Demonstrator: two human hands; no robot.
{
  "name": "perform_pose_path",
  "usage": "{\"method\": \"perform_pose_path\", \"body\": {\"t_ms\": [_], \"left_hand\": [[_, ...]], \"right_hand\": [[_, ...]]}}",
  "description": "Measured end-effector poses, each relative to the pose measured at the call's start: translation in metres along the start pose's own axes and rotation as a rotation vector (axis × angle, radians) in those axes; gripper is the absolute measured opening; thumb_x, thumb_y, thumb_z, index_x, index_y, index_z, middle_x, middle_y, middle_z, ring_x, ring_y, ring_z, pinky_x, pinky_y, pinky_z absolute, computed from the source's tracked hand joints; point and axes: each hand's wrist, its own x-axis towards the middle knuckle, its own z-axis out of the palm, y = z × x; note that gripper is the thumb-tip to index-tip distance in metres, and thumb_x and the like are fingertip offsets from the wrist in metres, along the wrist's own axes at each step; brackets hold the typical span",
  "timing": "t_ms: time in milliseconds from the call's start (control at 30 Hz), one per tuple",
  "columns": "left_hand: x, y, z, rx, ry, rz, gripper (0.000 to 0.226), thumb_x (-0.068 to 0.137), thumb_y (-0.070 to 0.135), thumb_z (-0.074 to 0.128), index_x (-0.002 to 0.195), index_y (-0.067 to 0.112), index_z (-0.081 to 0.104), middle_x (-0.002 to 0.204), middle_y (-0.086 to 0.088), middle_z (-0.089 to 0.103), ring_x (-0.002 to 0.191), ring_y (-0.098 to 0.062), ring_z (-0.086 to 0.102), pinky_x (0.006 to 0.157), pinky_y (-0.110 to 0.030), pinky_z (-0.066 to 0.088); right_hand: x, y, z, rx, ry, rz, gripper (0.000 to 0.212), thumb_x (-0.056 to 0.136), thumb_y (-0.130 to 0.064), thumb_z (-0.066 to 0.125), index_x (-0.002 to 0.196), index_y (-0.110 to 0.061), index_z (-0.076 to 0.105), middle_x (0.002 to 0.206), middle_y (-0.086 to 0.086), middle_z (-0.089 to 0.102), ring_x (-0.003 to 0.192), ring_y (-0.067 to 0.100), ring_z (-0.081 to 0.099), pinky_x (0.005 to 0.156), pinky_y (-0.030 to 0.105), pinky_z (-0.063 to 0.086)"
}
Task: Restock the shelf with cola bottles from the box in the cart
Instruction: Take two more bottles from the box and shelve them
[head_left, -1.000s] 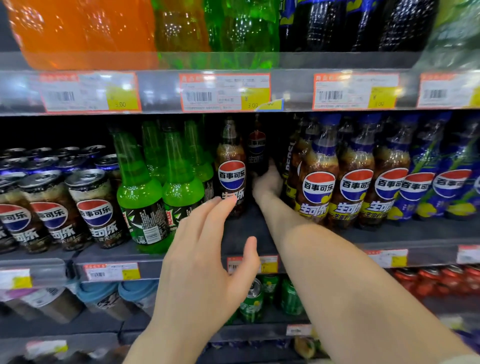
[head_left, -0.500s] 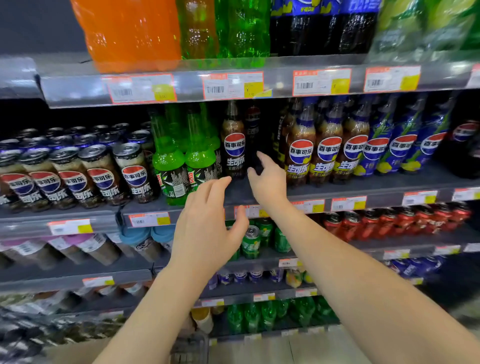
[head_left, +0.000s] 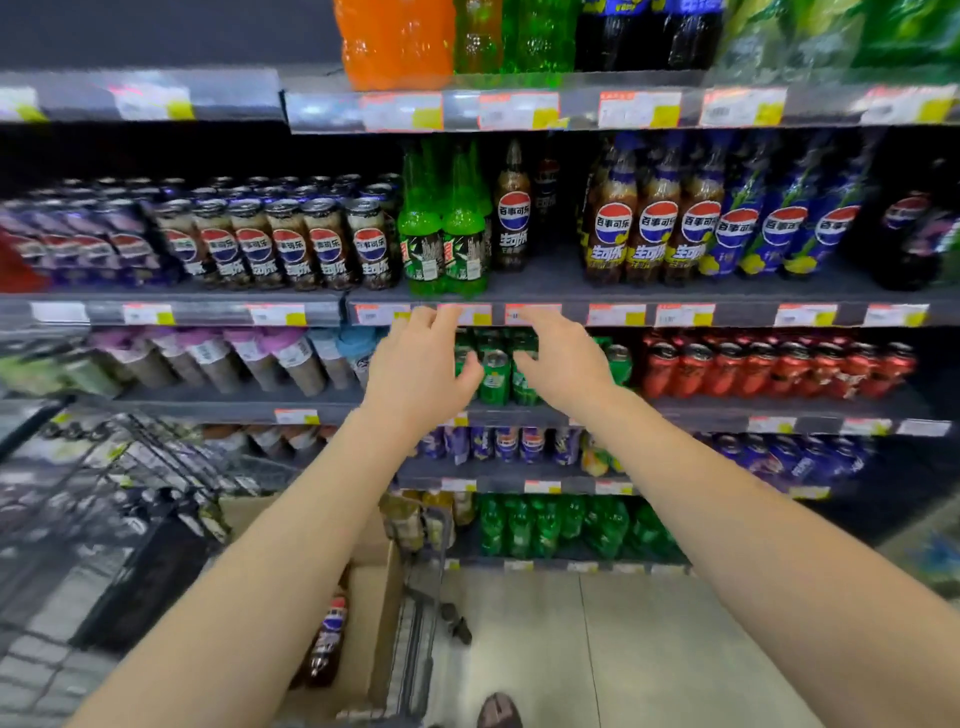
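A brown cola bottle (head_left: 513, 210) stands at the front of the shelf (head_left: 561, 299), with a darker bottle (head_left: 546, 195) behind it and an open gap to its right. A row of cola bottles (head_left: 657, 228) fills the shelf further right. My left hand (head_left: 418, 371) and my right hand (head_left: 563, 361) hang in the air just below the shelf edge, fingers spread, holding nothing. Low in the view a cardboard box (head_left: 376, 597) sits in the cart (head_left: 421, 613), with one cola bottle (head_left: 327, 642) lying inside, partly hidden by my left arm.
Green soda bottles (head_left: 441, 234) stand left of the cola bottle, cola cans (head_left: 291, 244) further left. Green cans (head_left: 496, 371) and red cans (head_left: 769, 366) fill the shelf below. A wire cart basket (head_left: 130, 493) is at the left. Tiled floor (head_left: 597, 649) lies below.
Both hands have pulled back and down from the cola shelf to below its edge. The view has backed away and tilted down, bringing the cart and box into sight.
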Motion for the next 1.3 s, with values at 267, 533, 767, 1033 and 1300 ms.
{"method": "perform_pose_path", "body": {"t_ms": [267, 533, 767, 1033, 1300], "left_hand": [[-0.126, -0.034, -0.03, 0.151, -0.153, -0.113, 0.056, 0.095, 0.043, 0.056, 0.143, 0.015, 0.047, 0.123, -0.014, 0.06, 0.11, -0.038, 0.057, 0.077, -0.043, 0.051], [-0.208, -0.103, -0.055, 0.228, -0.251, -0.284, 0.051, 0.096, 0.044, 0.054, 0.137, 0.014, 0.049, 0.123, -0.014, 0.059, 0.114, -0.038, 0.055, 0.088, -0.046, 0.053], [-0.259, -0.188, -0.056, 0.267, -0.363, -0.458, 0.055, 0.096, 0.045, 0.049, 0.142, 0.016, 0.044, 0.129, -0.014, 0.056, 0.117, -0.035, 0.054, 0.088, -0.045, 0.053], [-0.268, -0.31, -0.016, 0.211, -0.482, -0.5, 0.047, 0.095, 0.044, 0.049, 0.132, 0.015, 0.049, 0.124, -0.014, 0.057, 0.114, -0.037, 0.056, 0.086, -0.048, 0.054], [-0.246, -0.422, 0.061, 0.102, -0.669, -0.378, 0.046, 0.096, 0.044, 0.051, 0.131, 0.015, 0.049, 0.128, -0.016, 0.057, 0.118, -0.04, 0.055, 0.093, -0.048, 0.048]], "right_hand": [[-0.107, -0.063, 0.031, 0.026, -0.142, -0.076, 0.063, 0.102, -0.034, 0.056, 0.158, -0.02, 0.031, 0.163, -0.001, 0.031, 0.149, 0.02, 0.031, 0.114, 0.039, 0.036], [-0.142, -0.141, 0.092, 0.043, -0.258, -0.222, 0.064, 0.098, -0.036, 0.058, 0.156, -0.018, 0.035, 0.159, 0.002, 0.039, 0.146, 0.022, 0.037, 0.111, 0.041, 0.04], [-0.134, -0.211, 0.155, 0.056, -0.388, -0.267, 0.055, 0.098, -0.035, 0.057, 0.149, -0.019, 0.045, 0.15, 0.004, 0.051, 0.134, 0.027, 0.051, 0.104, 0.044, 0.049], [-0.094, -0.266, 0.274, -0.016, -0.566, -0.194, 0.061, 0.099, -0.037, 0.057, 0.154, -0.019, 0.038, 0.154, 0.005, 0.047, 0.134, 0.026, 0.051, 0.102, 0.04, 0.051], [-0.049, -0.295, 0.391, -0.074, -0.68, 0.111, 0.061, 0.097, -0.037, 0.06, 0.151, -0.015, 0.043, 0.146, 0.011, 0.054, 0.129, 0.032, 0.055, 0.103, 0.042, 0.05]]}}
